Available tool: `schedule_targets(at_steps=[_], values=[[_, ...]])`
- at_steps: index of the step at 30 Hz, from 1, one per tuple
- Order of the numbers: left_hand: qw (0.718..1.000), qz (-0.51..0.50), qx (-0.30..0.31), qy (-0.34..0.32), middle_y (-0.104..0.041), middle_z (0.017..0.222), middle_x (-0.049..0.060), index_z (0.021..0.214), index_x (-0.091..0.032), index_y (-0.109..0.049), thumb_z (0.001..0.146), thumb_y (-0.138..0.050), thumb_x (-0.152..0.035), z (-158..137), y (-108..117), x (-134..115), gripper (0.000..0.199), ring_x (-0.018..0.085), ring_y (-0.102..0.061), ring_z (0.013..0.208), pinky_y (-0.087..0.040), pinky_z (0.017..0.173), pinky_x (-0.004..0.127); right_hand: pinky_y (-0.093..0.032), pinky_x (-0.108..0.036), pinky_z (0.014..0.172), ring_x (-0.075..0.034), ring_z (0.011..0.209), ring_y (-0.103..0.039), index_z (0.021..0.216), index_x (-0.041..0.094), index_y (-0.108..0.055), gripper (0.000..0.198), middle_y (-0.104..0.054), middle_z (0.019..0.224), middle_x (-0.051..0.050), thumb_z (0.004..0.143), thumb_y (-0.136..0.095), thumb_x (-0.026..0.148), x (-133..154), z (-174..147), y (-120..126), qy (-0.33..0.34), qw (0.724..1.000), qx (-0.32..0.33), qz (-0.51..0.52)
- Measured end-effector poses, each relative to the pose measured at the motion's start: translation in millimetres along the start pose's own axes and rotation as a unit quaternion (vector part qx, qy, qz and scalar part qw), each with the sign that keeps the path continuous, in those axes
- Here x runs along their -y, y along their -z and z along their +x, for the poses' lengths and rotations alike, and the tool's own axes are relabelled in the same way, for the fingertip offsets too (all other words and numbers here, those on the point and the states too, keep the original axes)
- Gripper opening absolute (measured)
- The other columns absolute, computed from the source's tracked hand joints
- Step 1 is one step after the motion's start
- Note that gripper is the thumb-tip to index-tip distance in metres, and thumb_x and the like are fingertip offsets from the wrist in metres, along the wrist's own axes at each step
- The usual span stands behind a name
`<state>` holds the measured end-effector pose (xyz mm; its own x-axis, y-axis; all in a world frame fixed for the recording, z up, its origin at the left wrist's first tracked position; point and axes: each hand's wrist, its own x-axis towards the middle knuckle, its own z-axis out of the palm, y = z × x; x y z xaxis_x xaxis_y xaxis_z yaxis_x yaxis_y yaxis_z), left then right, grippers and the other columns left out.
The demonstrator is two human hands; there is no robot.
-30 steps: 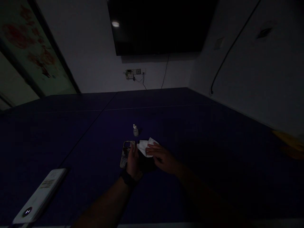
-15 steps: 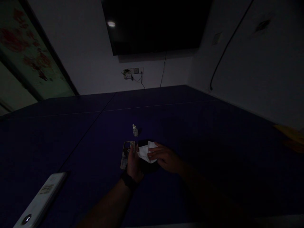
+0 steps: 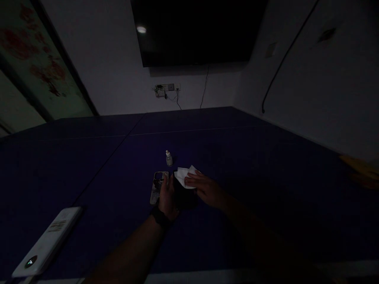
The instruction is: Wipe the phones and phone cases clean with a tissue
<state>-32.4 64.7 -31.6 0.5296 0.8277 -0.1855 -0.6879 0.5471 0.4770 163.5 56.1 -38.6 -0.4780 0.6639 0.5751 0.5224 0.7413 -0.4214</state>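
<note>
Seemingly, right hand (image 3: 204,188) presses crumpled white tissue (image 3: 184,174) onto flat black phone (image 3: 183,195), long axis toward the table's far edge; left hand (image 3: 167,196) clasps its left side.

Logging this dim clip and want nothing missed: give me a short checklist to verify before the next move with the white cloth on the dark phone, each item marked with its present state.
1. Right hand presses the white crumpled cloth: ok.
2. Cloth lies on the far end of the dark flat phone: ok.
3. Left hand steadies the phone's left edge: ok.
4. Clear phone case lies beside the phone, off it: ok.
5. Small capped white bottle stands upright, apart from both hands: ok.
6. Phone surface clean: cannot tell, too dark.
</note>
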Motion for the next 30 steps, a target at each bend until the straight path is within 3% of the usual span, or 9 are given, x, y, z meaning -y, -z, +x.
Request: schedule_targets(at_steps=[2,5,8,10,13,16,20,25,30], values=[[1.000,0.004,-0.001,0.002,-0.069,0.128,0.015,0.136,-0.015,-0.061,0.093,-0.049,-0.064,-1,-3,1,0.066,0.035,-0.063,0.123,-0.045,0.110,0.048,-0.034,-0.054,0.122,-0.022,0.142,-0.049,0.136,0.027,-0.063,0.066,-0.063,0.142,-0.005,0.079,-0.049,-0.002,4,2,-2,0.012,1.000,0.022,-0.001],[1.000,0.013,-0.022,-0.003,-0.070,0.128,0.014,0.139,-0.017,-0.058,0.095,-0.047,-0.063,-2,-9,0,0.065,0.033,-0.064,0.122,-0.045,0.110,0.048,-0.033,-0.054,0.123,-0.022,0.138,-0.054,0.126,0.028,-0.070,0.062,-0.070,0.132,-0.003,0.077,-0.048,-0.003,6,3,-2,0.040,0.998,0.046,0.011],[0.999,0.009,-0.042,-0.020,-0.070,0.129,0.011,0.142,-0.023,-0.055,0.096,-0.045,-0.062,-2,-12,-1,0.061,0.030,-0.064,0.123,-0.044,0.111,0.047,-0.034,-0.056,0.122,-0.022,0.130,-0.062,0.111,0.027,-0.076,0.052,-0.076,0.121,-0.003,0.078,-0.048,-0.001,3,3,-1,0.023,1.000,0.008,0.005],[0.999,0.006,-0.036,-0.027,-0.069,0.130,0.010,0.142,-0.024,-0.055,0.097,-0.045,-0.061,-1,-12,-1,0.059,0.029,-0.063,0.124,-0.043,0.112,0.046,-0.034,-0.057,0.122,-0.023,0.132,-0.060,0.116,0.026,-0.075,0.051,-0.073,0.127,-0.005,0.080,-0.048,0.001,2,3,-2,-0.001,1.000,-0.015,-0.006],[0.999,0.011,-0.024,-0.026,-0.070,0.127,0.014,0.138,-0.019,-0.058,0.096,-0.044,-0.062,0,-13,-1,0.062,0.030,-0.063,0.124,-0.042,0.112,0.046,-0.034,-0.054,0.123,-0.022,0.139,-0.053,0.124,0.026,-0.071,0.057,-0.068,0.135,-0.004,0.079,-0.048,0.001,4,5,-6,0.008,1.000,0.010,0.003],[0.999,0.017,-0.028,-0.027,-0.071,0.125,0.014,0.137,-0.018,-0.059,0.097,-0.043,-0.063,-1,-14,-1,0.062,0.031,-0.064,0.122,-0.043,0.112,0.047,-0.035,-0.052,0.123,-0.020,0.131,-0.061,0.111,0.028,-0.077,0.051,-0.076,0.122,-0.001,0.078,-0.048,0.001,2,5,-5,0.037,0.999,0.016,0.025],[0.999,0.018,-0.019,-0.042,-0.068,0.132,0.011,0.140,-0.024,-0.056,0.098,-0.042,-0.062,-3,-15,0,0.059,0.029,-0.063,0.123,-0.042,0.112,0.047,-0.036,-0.055,0.121,-0.022,0.125,-0.066,0.108,0.027,-0.077,0.047,-0.076,0.120,-0.002,0.081,-0.048,0.002,-1,6,-2,0.000,0.999,-0.033,0.005],[0.999,0.013,-0.019,-0.031,-0.069,0.129,0.013,0.137,-0.019,-0.060,0.097,-0.042,-0.062,-3,-12,1,0.062,0.029,-0.063,0.124,-0.041,0.113,0.044,-0.032,-0.055,0.124,-0.022,0.145,-0.045,0.137,0.025,-0.063,0.067,-0.059,0.146,-0.004,0.077,-0.047,-0.001,15,13,-14,0.002,0.999,0.038,-0.009],[0.999,-0.008,-0.023,-0.041,-0.074,0.115,0.015,0.127,-0.013,-0.066,0.096,-0.046,-0.063,-5,-10,3,0.062,0.033,-0.065,0.120,-0.044,0.111,0.046,-0.026,-0.057,0.125,-0.022,0.139,-0.052,0.124,0.026,-0.072,0.060,-0.068,0.136,-0.003,0.077,-0.047,-0.001,22,15,-16,0.043,0.997,0.071,0.006]])
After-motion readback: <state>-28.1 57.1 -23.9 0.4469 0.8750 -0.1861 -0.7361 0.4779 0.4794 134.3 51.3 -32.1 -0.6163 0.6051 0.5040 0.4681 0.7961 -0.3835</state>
